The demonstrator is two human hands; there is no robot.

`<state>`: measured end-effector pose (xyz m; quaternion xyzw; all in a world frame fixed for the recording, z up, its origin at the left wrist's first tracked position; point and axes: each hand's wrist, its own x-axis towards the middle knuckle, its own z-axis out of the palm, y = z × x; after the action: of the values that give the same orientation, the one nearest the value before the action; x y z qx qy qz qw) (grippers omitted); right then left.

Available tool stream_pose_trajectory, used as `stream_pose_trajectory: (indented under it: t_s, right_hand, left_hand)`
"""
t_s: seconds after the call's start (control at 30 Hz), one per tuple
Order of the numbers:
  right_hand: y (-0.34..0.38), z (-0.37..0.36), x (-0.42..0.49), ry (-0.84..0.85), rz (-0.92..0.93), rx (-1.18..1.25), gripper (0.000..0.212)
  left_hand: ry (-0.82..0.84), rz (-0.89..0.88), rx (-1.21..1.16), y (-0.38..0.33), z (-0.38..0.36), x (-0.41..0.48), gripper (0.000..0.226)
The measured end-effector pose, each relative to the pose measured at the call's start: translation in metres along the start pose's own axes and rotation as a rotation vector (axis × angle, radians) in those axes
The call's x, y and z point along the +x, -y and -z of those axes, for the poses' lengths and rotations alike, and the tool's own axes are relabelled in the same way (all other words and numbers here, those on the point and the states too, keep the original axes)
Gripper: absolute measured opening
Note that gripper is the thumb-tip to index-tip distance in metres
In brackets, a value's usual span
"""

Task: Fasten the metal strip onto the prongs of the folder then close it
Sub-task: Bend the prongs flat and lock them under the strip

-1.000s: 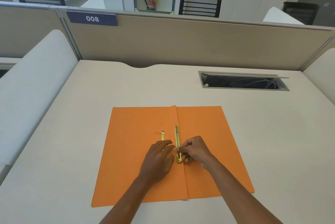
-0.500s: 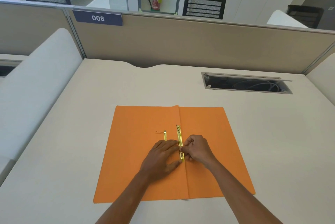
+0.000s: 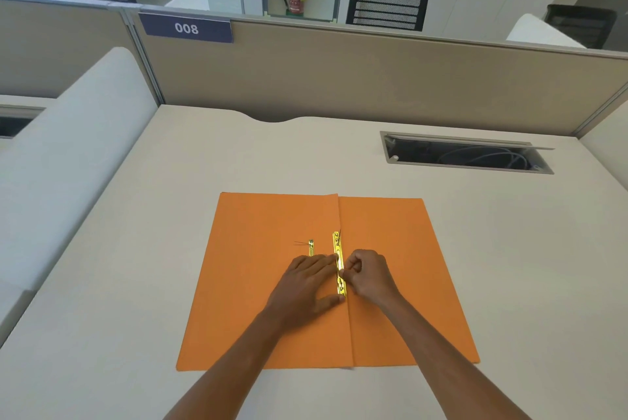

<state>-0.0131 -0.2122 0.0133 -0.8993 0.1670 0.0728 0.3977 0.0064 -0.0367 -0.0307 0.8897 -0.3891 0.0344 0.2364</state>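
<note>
Metal strip (image 3: 339, 266) lies along the spine of the open orange folder (image 3: 265, 283), which is spread flat on the surface (image 3: 136, 249). My left hand (image 3: 306, 287) rests released, fingers flat beside the strip, thumb at its near end, to keep it from sliding. My right hand (image 3: 368, 272) is curled, fingertips pinching at the strip's middle, probably working a prong or slider down. A second small brass piece (image 3: 311, 247) lies just left, untouched.

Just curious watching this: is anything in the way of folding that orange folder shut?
Only the person's own hands. The left hand lies flat on the folder beside the metal strip, and the right hand pinches at the strip. Nothing else rests on either flap.
</note>
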Motion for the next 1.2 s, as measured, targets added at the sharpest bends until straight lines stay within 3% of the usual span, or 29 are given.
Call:
stream_pose_trajectory:
  t_s: [0.3, 0.6, 0.7, 0.8, 0.93, 1.0, 1.2]
  right_hand:
    - [0.01, 0.009, 0.013, 0.103, -0.029, -0.145, 0.019]
    - [0.009, 0.016, 0.006, 0.159, -0.052, -0.032, 0.017]
    - [0.012, 0.027, 0.001, 0.24, -0.13, 0.154, 0.032]
    - [0.019, 0.031, -0.006, 0.315, -0.125, 0.134, 0.042]
    - [0.026, 0.034, -0.015, 0.384, -0.103, 0.027, 0.018]
    - [0.024, 0.034, -0.018, 0.365, -0.088, 0.0, 0.009]
    - [0.007, 0.027, -0.027, 0.222, 0.041, -0.123, 0.021]
  left_hand:
    - [0.028, 0.028, -0.017, 0.001, -0.003, 0.002, 0.06]
    - [0.071, 0.06, -0.064, 0.002, 0.0, 0.003, 0.064]
    - [0.071, 0.06, -0.075, 0.002, 0.001, 0.004, 0.066]
    - [0.077, 0.068, -0.081, 0.001, 0.0, 0.004, 0.065]
    - [0.08, 0.076, -0.081, 0.001, 0.0, 0.005, 0.066]
    - [0.095, 0.081, -0.075, 0.001, 0.0, 0.006, 0.067]
    - [0.107, 0.105, -0.127, 0.0, 0.003, 0.008, 0.064]
